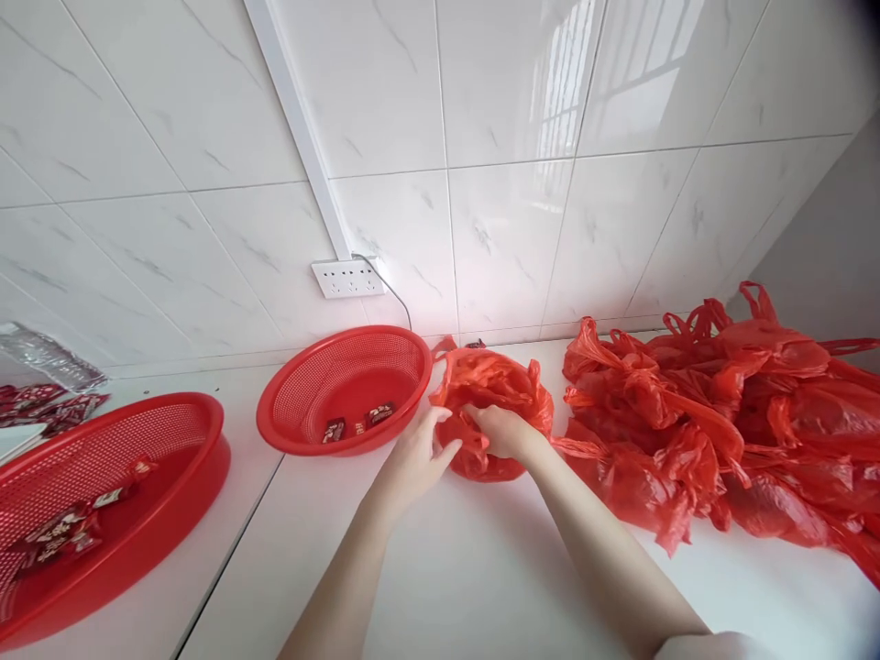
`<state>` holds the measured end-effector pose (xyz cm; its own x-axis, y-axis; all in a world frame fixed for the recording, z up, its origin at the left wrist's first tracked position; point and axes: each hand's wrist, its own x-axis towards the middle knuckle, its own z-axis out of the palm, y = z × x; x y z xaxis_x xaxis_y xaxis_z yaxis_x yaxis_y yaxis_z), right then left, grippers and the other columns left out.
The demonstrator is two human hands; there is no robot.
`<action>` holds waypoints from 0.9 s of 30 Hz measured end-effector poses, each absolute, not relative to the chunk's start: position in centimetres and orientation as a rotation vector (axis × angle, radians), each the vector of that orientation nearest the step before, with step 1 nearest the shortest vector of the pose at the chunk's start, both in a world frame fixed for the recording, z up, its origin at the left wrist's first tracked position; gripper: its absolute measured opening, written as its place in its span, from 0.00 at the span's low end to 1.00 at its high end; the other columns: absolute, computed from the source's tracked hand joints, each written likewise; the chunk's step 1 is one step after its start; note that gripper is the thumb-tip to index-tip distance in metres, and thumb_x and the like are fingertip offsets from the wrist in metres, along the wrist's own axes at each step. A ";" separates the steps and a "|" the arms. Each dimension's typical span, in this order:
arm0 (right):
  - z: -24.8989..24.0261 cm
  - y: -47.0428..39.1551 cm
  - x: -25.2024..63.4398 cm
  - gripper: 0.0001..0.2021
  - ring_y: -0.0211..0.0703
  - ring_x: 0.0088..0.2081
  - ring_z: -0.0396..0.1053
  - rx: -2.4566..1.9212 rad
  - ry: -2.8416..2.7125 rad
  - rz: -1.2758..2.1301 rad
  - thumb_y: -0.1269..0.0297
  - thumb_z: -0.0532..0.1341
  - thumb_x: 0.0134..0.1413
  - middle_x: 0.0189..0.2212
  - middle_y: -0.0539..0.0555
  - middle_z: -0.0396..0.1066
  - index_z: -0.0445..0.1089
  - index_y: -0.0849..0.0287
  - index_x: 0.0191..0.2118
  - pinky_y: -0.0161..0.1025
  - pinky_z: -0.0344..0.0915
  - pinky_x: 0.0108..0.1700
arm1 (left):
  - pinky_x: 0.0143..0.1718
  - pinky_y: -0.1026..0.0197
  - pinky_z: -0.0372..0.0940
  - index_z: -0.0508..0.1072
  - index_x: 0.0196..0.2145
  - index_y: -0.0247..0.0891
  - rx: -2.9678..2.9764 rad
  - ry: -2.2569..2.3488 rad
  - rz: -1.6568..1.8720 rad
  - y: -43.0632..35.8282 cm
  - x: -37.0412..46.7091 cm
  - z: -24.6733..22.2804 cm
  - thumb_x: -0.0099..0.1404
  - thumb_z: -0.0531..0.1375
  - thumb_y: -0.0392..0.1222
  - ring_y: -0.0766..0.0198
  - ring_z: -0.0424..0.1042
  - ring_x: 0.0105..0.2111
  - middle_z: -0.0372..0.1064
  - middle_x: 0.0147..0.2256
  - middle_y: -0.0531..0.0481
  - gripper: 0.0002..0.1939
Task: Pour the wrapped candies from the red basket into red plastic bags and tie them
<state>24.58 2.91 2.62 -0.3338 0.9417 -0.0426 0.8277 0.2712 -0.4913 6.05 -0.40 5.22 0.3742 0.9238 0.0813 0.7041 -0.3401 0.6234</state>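
Note:
A red plastic bag [509, 380] sits on the white table with its crumpled mouth facing up. My right hand [500, 431] is at the bag's opening, its fingers bent together on the plastic; the fingertips are partly hidden in the folds. At the bag's left side is my left hand [418, 451], thumb and fingers apart, with nothing visible between them. Just left of the bag, a red plastic basket [275, 412] holds a few small dark-wrapped packets [379, 414]. What lies inside the bag cannot be made out.
Many filled, tied red bags [660, 422] are heaped on the right. A larger red basket [199, 458] with wrapped packets [61, 536] stands at the left, more packets [59, 412] behind it. A power strip [349, 277] is on the tiled wall [385, 211].

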 end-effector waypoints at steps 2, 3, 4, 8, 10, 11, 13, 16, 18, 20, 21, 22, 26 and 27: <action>2.3 2.8 24.5 0.12 0.46 0.29 0.68 -1.616 -2.274 0.633 0.74 0.62 0.47 0.27 0.54 0.69 0.70 0.60 0.41 0.38 0.57 0.29 | 0.37 0.57 0.66 0.65 0.52 0.43 2.202 1.464 0.489 0.1 6.2 4.0 0.62 0.59 0.46 0.55 0.73 0.40 0.71 0.45 0.44 0.21; 2.4 2.8 24.5 0.10 0.45 0.28 0.67 -1.591 -2.223 0.619 0.74 0.62 0.46 0.26 0.54 0.68 0.70 0.60 0.38 0.38 0.57 0.28 | 0.37 0.57 0.65 0.67 0.49 0.42 2.244 1.485 0.439 0.4 6.2 3.4 0.61 0.59 0.45 0.53 0.73 0.40 0.72 0.44 0.43 0.18; 2.6 2.8 24.6 0.09 0.44 0.28 0.66 -1.563 -2.151 0.599 0.74 0.62 0.45 0.25 0.53 0.68 0.70 0.59 0.36 0.38 0.56 0.28 | 0.36 0.58 0.64 0.69 0.44 0.41 2.282 1.500 0.393 0.8 6.2 2.9 0.62 0.58 0.43 0.52 0.73 0.40 0.73 0.41 0.43 0.12; 4.5 2.5 26.1 0.03 0.41 0.27 0.64 -1.478 -1.879 0.511 0.69 0.55 0.52 0.23 0.50 0.67 0.66 0.58 0.29 0.37 0.58 0.30 | 0.35 0.57 0.64 0.72 0.36 0.39 2.252 1.631 0.347 2.2 5.8 1.8 0.64 0.54 0.40 0.50 0.75 0.36 0.74 0.32 0.44 0.07; 5.6 2.1 27.1 0.09 0.40 0.28 0.65 -1.456 -1.737 0.493 0.66 0.50 0.56 0.25 0.51 0.68 0.64 0.59 0.28 0.37 0.60 0.30 | 0.37 0.56 0.66 0.73 0.41 0.38 2.118 1.604 0.455 2.6 5.6 1.6 0.63 0.56 0.39 0.50 0.75 0.38 0.75 0.34 0.43 0.09; 6.1 1.8 27.6 0.11 0.40 0.27 0.65 -1.411 -1.624 0.511 0.64 0.49 0.58 0.25 0.51 0.68 0.64 0.59 0.28 0.37 0.61 0.29 | 0.39 0.56 0.67 0.72 0.45 0.38 2.039 1.510 0.535 2.7 5.6 1.5 0.62 0.57 0.40 0.51 0.75 0.40 0.75 0.37 0.42 0.13; 7.0 1.2 28.4 0.12 0.40 0.25 0.66 -1.246 -1.351 0.582 0.59 0.51 0.58 0.25 0.51 0.69 0.65 0.59 0.29 0.37 0.62 0.27 | 0.42 0.56 0.69 0.66 0.56 0.41 1.894 1.229 0.655 2.6 5.6 1.7 0.60 0.61 0.41 0.54 0.75 0.43 0.73 0.47 0.41 0.25; 8.0 0.3 29.1 0.10 0.42 0.29 0.69 -0.983 -1.051 0.652 0.56 0.59 0.52 0.28 0.52 0.71 0.68 0.58 0.32 0.39 0.67 0.30 | 0.43 0.54 0.70 0.55 0.64 0.46 1.821 1.069 0.761 2.0 5.5 2.8 0.58 0.64 0.43 0.56 0.74 0.45 0.66 0.55 0.39 0.39; 8.5 -0.3 29.2 0.10 0.45 0.32 0.70 -0.954 -1.018 0.636 0.56 0.61 0.49 0.29 0.53 0.71 0.68 0.57 0.32 0.42 0.69 0.32 | 0.44 0.52 0.70 0.58 0.63 0.45 1.835 1.212 0.962 1.2 5.4 4.3 0.61 0.62 0.45 0.55 0.73 0.45 0.65 0.55 0.38 0.33; 8.9 -1.1 28.9 0.07 0.45 0.31 0.69 -1.009 -1.061 0.592 0.58 0.62 0.48 0.27 0.52 0.70 0.68 0.56 0.29 0.43 0.68 0.33 | 0.48 0.50 0.68 0.60 0.61 0.44 1.859 1.293 1.233 0.1 5.2 6.0 0.64 0.59 0.47 0.53 0.69 0.51 0.63 0.56 0.39 0.29; 9.1 -1.5 28.6 0.06 0.45 0.30 0.68 -1.042 -1.096 0.570 0.60 0.62 0.47 0.26 0.51 0.69 0.67 0.56 0.28 0.43 0.68 0.33 | 0.52 0.49 0.65 0.56 0.63 0.46 1.901 1.232 1.321 -0.5 5.1 6.8 0.62 0.61 0.47 0.52 0.64 0.56 0.59 0.60 0.40 0.33; 9.4 -1.9 28.1 0.06 0.44 0.30 0.68 -1.055 -1.148 0.568 0.62 0.63 0.47 0.25 0.50 0.69 0.67 0.56 0.27 0.43 0.68 0.33 | 0.58 0.47 0.60 0.51 0.65 0.48 1.971 1.152 1.320 -1.0 5.1 7.5 0.60 0.63 0.47 0.51 0.57 0.62 0.53 0.64 0.41 0.39; 9.6 -2.7 25.5 0.11 0.45 0.37 0.71 -0.877 -1.447 0.824 0.58 0.64 0.50 0.36 0.53 0.72 0.68 0.55 0.39 0.43 0.69 0.37 | 0.54 0.51 0.64 0.62 0.60 0.45 1.846 1.007 1.179 -2.2 5.4 8.8 0.58 0.64 0.49 0.52 0.65 0.57 0.65 0.56 0.41 0.33; 9.4 -2.6 24.9 0.16 0.45 0.39 0.71 -0.826 -1.497 0.945 0.56 0.64 0.51 0.41 0.54 0.71 0.66 0.54 0.45 0.42 0.70 0.39 | 0.47 0.55 0.68 0.67 0.55 0.42 1.724 1.053 1.177 -2.1 5.4 8.8 0.60 0.63 0.52 0.54 0.71 0.49 0.71 0.49 0.42 0.28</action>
<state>24.95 -2.60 9.36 -0.1279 0.8938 0.4297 -0.0040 0.4328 -0.9015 5.43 -2.11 8.83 0.2273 0.9250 0.3045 0.1998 -0.3503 0.9151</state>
